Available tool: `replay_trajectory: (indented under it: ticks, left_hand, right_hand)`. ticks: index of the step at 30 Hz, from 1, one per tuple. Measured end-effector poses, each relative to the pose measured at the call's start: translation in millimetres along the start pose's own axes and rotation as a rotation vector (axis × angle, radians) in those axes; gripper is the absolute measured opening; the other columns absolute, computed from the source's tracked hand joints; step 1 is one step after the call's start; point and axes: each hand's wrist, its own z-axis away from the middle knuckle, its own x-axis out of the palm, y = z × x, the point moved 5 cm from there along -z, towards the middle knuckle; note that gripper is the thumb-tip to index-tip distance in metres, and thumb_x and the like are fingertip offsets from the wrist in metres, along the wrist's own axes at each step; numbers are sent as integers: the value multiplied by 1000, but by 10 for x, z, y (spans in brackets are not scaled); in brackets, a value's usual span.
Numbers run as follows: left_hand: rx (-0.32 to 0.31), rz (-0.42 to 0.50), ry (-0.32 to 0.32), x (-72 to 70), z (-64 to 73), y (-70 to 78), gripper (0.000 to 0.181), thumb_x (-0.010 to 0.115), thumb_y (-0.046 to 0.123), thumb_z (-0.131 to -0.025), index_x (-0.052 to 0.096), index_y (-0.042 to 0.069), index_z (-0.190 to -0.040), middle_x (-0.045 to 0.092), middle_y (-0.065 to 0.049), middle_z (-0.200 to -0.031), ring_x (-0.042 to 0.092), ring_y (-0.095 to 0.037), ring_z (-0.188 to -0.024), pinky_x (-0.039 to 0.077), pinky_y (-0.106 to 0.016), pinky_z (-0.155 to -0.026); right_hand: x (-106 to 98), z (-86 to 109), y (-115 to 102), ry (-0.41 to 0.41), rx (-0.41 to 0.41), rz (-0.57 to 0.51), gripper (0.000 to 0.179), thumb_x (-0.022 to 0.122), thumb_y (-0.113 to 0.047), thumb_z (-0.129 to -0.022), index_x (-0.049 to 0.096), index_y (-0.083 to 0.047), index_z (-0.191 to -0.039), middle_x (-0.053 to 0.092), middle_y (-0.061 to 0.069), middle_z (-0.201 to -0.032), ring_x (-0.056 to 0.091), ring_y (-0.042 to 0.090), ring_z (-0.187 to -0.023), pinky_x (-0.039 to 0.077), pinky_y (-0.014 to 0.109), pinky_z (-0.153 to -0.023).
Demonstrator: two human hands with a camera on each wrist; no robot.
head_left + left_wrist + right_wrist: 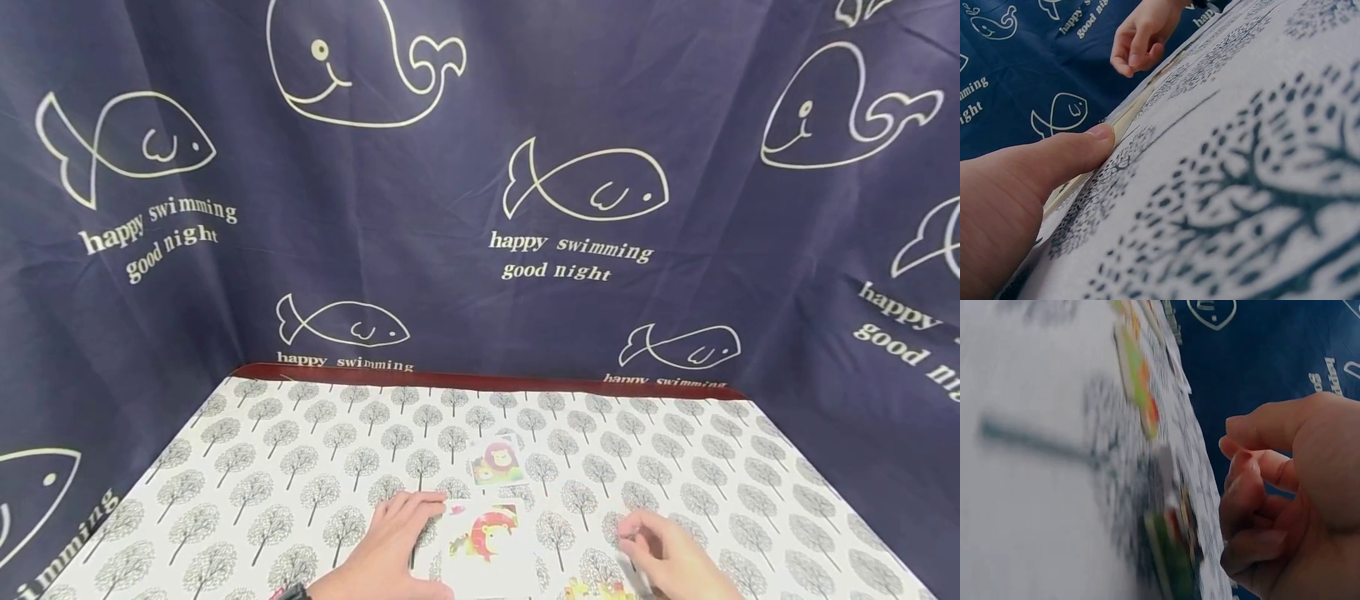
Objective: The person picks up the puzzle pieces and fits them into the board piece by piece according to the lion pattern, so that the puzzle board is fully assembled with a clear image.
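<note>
A pale puzzle board (487,577) lies on the tree-print cloth, with red and yellow lion picture parts (491,533) in its upper half. My left hand (401,546) rests along the board's left side, its fingers stretched to the far left corner. Its straight thumb (1082,153) presses the board's edge in the left wrist view. My right hand (667,554) hovers to the right of the board, fingers loosely curled, with nothing seen between them. Yellow puzzle pieces (598,590) lie nearby at the bottom edge. Closer in the right wrist view are a green-orange piece (1136,369) and a blurred green piece (1172,556).
A lion picture card (497,462) lies just beyond the board. The white tree-print cloth (300,425) covers the table, which has a dark red strip (450,380) along its back. Dark blue curtains (450,250) with fish and whales stand around three sides.
</note>
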Motion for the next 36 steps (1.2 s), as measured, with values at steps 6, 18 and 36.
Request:
replay_trajectory:
  ticks: [6, 18, 36]
  left_hand:
    - [-6, -12, -4, 4, 6, 12, 88, 64, 76, -69, 52, 14, -132, 46, 4, -141, 42, -14, -121, 35, -46, -91]
    - [-15, -24, 16, -5, 2, 34, 93, 64, 79, -66, 53, 13, -131, 47, 6, -140, 41, -11, -120, 33, -45, -93]
    - [-31, -7, 20, -36, -4, 48, 89, 66, 76, -67, 54, 14, -130, 48, 5, -139, 41, -12, -120, 32, -46, -93]
  right_hand:
    - [-121, 162, 185, 4, 150, 72, 15, 62, -15, -92, 56, -5, -101, 45, -12, -64, 52, 2, -51, 46, 24, -52]
    - [-164, 273, 305, -48, 173, 118, 24, 64, -23, -92, 49, -8, -104, 53, -13, -68, 45, -2, -53, 37, 22, -52]
    - [-218, 78, 170, -33, 165, 181, 28, 72, -19, -82, 48, -5, -87, 46, -1, -71, 41, 0, -57, 36, 23, -54]
